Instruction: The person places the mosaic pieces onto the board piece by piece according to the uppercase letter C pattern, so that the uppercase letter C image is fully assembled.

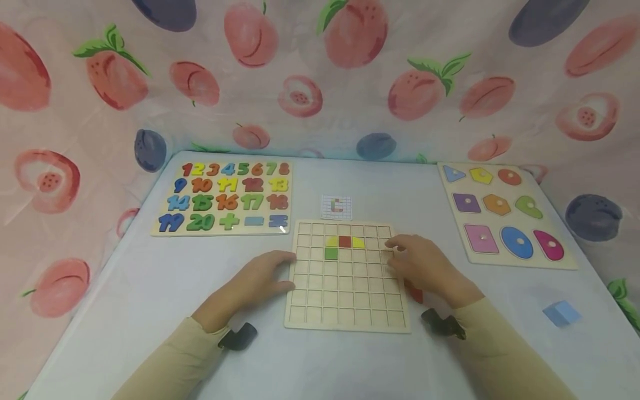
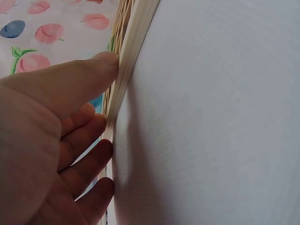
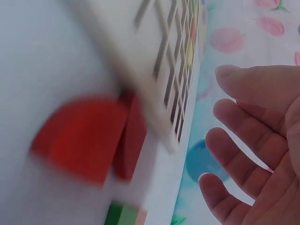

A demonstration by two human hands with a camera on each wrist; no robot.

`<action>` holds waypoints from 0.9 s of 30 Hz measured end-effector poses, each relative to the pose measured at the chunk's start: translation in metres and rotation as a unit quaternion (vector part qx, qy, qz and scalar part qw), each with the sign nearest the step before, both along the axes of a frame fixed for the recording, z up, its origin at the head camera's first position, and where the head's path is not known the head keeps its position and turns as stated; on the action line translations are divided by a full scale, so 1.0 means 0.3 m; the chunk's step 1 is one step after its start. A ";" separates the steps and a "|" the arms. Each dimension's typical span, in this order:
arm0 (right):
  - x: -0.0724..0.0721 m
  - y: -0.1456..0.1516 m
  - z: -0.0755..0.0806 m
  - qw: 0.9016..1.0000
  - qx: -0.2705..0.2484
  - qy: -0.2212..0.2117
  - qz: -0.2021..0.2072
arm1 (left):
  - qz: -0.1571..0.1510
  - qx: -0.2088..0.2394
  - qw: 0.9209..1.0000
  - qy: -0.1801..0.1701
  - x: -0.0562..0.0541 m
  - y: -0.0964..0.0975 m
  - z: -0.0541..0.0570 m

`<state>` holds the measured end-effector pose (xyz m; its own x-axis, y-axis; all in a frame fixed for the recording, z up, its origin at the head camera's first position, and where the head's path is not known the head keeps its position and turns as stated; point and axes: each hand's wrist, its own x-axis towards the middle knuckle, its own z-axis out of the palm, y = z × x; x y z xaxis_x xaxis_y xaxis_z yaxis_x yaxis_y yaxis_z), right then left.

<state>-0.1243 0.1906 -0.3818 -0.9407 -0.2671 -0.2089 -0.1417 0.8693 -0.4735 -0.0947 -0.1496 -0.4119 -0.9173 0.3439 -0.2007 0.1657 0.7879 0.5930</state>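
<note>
A square wooden grid board (image 1: 345, 289) lies between the two hands. In its upper cells sit a red square (image 1: 344, 241) with a yellow rounded piece (image 1: 332, 242) on one side and another yellow piece (image 1: 358, 243) on the other. Below the left yellow piece is a green square (image 1: 331, 253). My left hand (image 1: 257, 280) touches the board's left edge with thumb and fingertips, fingers fairly straight. Over the right edge hovers my right hand (image 1: 422, 264), fingers loosely bent and holding nothing. Red pieces (image 3: 84, 140) lie by that edge, partly hidden under the right hand in the head view.
Behind the board lies a small pattern card (image 1: 336, 207). A number puzzle (image 1: 220, 233) is at back left, a shape puzzle (image 1: 475, 219) at back right. One blue block (image 1: 561, 313) sits far right. A green block (image 3: 123, 215) shows near the red pieces.
</note>
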 end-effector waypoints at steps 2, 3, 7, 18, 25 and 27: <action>0.009 0.027 0.002 1.000 -0.011 -0.011 -0.015 | -0.001 0.000 1.000 0.001 -0.001 0.000 0.000; 0.013 0.038 0.002 1.000 -0.011 -0.011 -0.020 | -0.001 -0.001 1.000 0.001 -0.001 0.000 0.000; 0.027 0.082 -0.001 1.000 -0.005 0.009 -0.024 | -0.002 -0.001 1.000 0.004 0.000 -0.002 0.000; 0.074 0.189 -0.029 0.998 -0.006 0.062 -0.028 | -0.001 0.002 1.000 0.004 0.002 -0.001 -0.003; 0.088 0.222 -0.047 0.998 -0.002 0.037 -0.055 | -0.003 0.001 1.000 0.005 -0.002 -0.001 -0.007; 0.094 0.229 -0.050 0.998 0.003 0.030 -0.057 | -0.001 0.002 1.000 0.002 -0.002 -0.001 -0.007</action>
<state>-0.0961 0.2592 -0.3968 -0.9759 -0.1560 -0.1525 -0.0691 0.8840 -0.4624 -0.0953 -0.1498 -0.4139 -0.9175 0.3460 -0.1961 0.1691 0.7857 0.5951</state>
